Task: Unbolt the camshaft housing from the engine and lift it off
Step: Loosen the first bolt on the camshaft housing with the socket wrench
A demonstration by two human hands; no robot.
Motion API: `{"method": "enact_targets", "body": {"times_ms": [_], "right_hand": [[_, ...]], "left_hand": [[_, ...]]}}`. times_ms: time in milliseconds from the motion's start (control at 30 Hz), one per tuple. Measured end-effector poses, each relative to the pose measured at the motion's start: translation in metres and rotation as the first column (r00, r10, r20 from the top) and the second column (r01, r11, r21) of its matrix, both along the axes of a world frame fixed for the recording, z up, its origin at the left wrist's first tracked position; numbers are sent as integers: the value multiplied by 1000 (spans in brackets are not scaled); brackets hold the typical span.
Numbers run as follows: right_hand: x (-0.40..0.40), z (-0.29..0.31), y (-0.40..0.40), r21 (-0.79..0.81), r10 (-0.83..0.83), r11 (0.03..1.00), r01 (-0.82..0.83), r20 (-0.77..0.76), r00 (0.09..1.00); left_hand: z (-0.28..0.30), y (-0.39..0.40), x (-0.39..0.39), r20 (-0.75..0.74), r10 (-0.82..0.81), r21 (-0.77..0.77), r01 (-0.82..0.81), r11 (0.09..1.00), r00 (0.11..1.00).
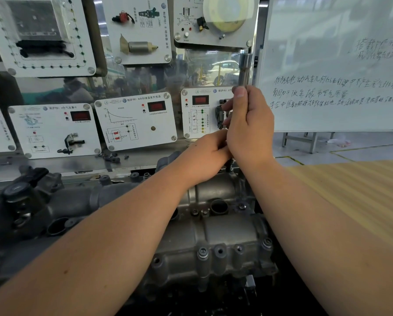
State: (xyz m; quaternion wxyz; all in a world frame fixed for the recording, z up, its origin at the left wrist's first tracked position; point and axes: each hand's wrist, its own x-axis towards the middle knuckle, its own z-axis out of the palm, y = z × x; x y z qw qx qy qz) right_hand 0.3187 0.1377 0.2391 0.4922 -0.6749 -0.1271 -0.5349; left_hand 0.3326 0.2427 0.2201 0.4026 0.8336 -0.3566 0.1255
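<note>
right hand [250, 124] holds a socket driver [245, 69] upright; left hand [210, 153] pinches its base. the camshaft housing [213, 226] below looks heavy, rigid cast metal; lift by both ends.

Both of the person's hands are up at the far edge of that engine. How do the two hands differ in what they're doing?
The right hand is raised and upright, fingers wrapped round a metal socket tool that stands vertically; the left hand sits lower, just beside the right wrist. The right hand's thumb lies along the tool's shaft, while the left hand's fingertips are hidden, so what they touch cannot be told. Both reach over the grey camshaft housing toward its far edge.
</note>
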Motion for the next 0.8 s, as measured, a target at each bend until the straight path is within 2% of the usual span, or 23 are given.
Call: {"method": "enact_targets", "body": {"times_ms": [167, 400, 600, 800], "right_hand": [[2, -1, -1, 37, 56, 998, -56, 4, 998], [2, -1, 0, 16, -6, 1000, 6, 17, 1000], [2, -2, -2, 62, 77, 995, -77, -2, 997], [1, -1, -1, 35, 17, 999, -18, 9, 1000]], "left_hand": [[0, 2, 1, 24, -5, 9, 4, 1000, 1000], [2, 0, -2, -8, -1, 3, 1, 1000, 1000], [1, 2, -1, 26, -26, -3, 27, 1000, 999], [0, 0, 1, -5, -18, -3, 18, 1000, 1000]]}}
